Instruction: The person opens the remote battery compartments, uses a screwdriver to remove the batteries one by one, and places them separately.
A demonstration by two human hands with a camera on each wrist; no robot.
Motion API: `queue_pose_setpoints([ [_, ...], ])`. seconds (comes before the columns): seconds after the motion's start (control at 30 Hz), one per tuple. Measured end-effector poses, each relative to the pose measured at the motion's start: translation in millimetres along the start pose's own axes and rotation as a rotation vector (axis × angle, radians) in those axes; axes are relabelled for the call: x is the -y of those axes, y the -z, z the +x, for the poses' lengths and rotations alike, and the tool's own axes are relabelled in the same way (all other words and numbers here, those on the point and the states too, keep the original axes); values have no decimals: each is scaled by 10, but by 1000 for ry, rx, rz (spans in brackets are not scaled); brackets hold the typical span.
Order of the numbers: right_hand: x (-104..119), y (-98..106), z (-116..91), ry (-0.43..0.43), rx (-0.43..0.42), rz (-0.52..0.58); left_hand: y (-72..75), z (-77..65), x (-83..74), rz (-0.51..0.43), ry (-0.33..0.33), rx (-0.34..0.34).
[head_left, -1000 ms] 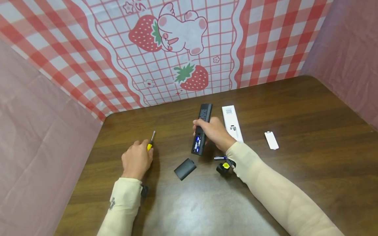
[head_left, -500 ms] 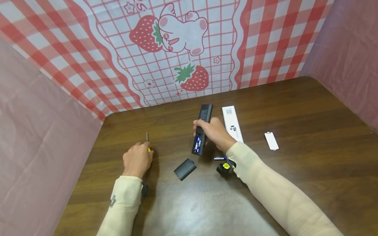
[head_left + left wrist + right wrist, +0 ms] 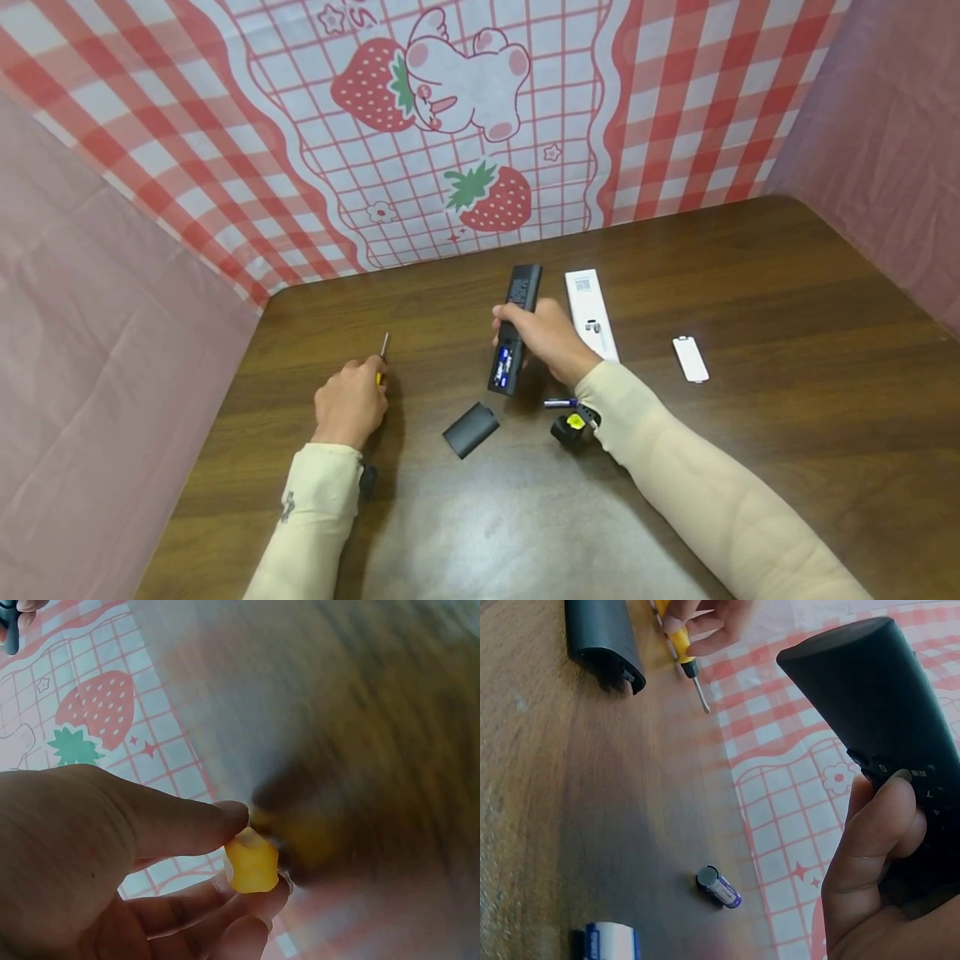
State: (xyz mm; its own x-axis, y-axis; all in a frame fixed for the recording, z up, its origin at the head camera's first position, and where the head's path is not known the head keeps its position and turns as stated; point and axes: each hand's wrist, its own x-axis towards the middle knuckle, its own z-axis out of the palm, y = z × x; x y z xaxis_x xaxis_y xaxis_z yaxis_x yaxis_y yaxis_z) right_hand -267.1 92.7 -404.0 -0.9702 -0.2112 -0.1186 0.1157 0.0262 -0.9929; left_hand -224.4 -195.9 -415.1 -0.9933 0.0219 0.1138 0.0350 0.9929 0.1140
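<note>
My left hand (image 3: 349, 403) pinches the yellow handle of a screwdriver (image 3: 680, 643) between thumb and fingers, low over the table at left. Its metal shaft points away from me; the left wrist view shows the handle's yellow end (image 3: 253, 862). My right hand (image 3: 551, 333) grips a black remote control (image 3: 525, 283) near its middle, back side up. At the remote's near end the battery compartment is uncovered, with blue-and-white batteries (image 3: 502, 367) inside. On the table between my hands lies a black battery cover (image 3: 471, 430). A loose battery (image 3: 558, 402) lies below my right wrist.
A white remote control (image 3: 581, 293) lies behind my right hand, partly covered by it. Farther right is its white battery cover (image 3: 690, 359). Two loose batteries show in the right wrist view, one (image 3: 720, 888) farther off and one (image 3: 611, 942) close. A checked strawberry cloth (image 3: 555, 200) borders the table's back.
The screwdriver's tip has swung left and then back right in my left hand, and that hand has shifted very slightly. My right hand holds the black remote in nearly the same place.
</note>
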Motion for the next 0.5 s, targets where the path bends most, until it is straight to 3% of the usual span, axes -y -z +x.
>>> queue_pose_setpoints([
  [0.5, 6, 0, -6, 1, 3, -4, 2, 7, -6, -8, 8, -15],
])
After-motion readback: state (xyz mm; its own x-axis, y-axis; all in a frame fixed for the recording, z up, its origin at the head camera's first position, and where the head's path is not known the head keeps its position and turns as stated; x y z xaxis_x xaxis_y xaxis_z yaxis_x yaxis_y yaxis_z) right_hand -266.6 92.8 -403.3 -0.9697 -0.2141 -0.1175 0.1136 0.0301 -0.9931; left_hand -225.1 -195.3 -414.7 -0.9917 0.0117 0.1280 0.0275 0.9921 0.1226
